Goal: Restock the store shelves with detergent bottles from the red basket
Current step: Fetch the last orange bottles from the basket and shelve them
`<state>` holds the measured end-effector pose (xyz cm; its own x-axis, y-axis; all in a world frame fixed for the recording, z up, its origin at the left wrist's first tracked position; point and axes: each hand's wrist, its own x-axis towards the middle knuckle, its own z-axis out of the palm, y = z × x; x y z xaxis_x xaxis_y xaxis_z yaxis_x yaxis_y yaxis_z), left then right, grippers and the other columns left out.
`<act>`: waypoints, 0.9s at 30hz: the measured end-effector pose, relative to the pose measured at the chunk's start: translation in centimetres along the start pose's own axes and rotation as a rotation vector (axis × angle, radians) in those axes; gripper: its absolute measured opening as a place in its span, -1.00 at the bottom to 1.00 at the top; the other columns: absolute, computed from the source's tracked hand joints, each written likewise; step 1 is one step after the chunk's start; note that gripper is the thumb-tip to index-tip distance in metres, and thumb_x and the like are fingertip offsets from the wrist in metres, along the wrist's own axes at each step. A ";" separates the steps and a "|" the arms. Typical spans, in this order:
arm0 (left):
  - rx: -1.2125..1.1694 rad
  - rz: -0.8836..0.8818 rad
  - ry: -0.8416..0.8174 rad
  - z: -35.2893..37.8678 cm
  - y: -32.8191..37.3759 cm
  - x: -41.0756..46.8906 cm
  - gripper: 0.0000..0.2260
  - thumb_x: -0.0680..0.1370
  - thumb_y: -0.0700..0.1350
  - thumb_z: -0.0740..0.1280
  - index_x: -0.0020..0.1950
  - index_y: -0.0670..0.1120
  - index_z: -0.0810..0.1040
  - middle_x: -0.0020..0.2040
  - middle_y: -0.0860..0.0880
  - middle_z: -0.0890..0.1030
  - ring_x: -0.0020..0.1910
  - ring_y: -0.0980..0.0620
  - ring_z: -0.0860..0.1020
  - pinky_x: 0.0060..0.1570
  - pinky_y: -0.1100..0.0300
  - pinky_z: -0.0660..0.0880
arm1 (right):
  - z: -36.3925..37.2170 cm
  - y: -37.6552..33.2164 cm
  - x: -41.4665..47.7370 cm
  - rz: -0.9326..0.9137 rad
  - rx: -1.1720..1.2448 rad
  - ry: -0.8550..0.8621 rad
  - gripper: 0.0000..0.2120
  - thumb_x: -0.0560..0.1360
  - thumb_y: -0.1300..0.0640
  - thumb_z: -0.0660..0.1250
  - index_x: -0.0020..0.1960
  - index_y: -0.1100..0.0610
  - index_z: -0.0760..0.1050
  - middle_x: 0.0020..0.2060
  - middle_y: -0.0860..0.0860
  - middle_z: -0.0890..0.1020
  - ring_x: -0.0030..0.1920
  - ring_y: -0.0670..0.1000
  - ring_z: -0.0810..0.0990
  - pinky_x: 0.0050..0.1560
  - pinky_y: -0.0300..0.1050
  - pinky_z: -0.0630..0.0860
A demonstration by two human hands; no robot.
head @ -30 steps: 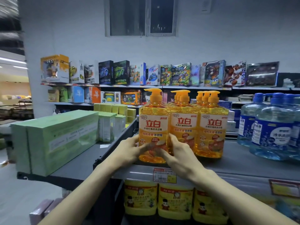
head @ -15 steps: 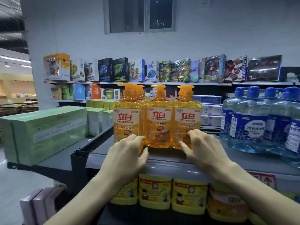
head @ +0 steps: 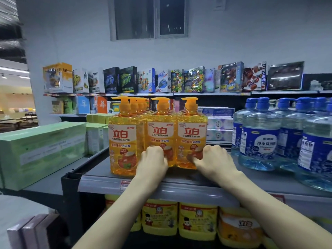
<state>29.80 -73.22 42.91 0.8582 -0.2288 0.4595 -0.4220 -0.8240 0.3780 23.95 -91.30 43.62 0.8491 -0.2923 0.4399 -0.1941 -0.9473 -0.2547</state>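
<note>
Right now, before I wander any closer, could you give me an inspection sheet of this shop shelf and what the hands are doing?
Surface: grey shelf, with a price tag on its front rail.
Job's things: yellow pump detergent bottles upright in rows, three in front; red basket not in view.
Clutter: blue-capped clear bottles to the right, green boxes to the left, yellow packs on the shelf below.
Grippers: left hand low on the middle front bottle, right hand low on the right front bottle; blur hides the grip.
Cables: nothing seen.
Surroundings: toy boxes on wall shelves, window above.
</note>
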 end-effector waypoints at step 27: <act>0.103 0.031 -0.176 -0.6 2.2 -3.0 -0.64 0.67 0.21 0.24 0.29 -0.03 0.49 0.21 -0.07 0.62 0.17 -0.14 0.62 0.17 -0.07 0.62 | -1.3 4.0 -2.7 -0.097 -0.260 -0.095 -0.38 0.68 -0.38 -0.01 0.26 0.09 0.52 0.23 0.10 0.65 0.22 0.17 0.63 0.12 0.12 0.57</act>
<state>26.10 -74.06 42.88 0.8870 -0.3345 0.3183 -0.4246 -0.8617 0.2776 20.27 -94.45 42.53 0.9096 -0.1968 0.3660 -0.2189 -0.9756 0.0193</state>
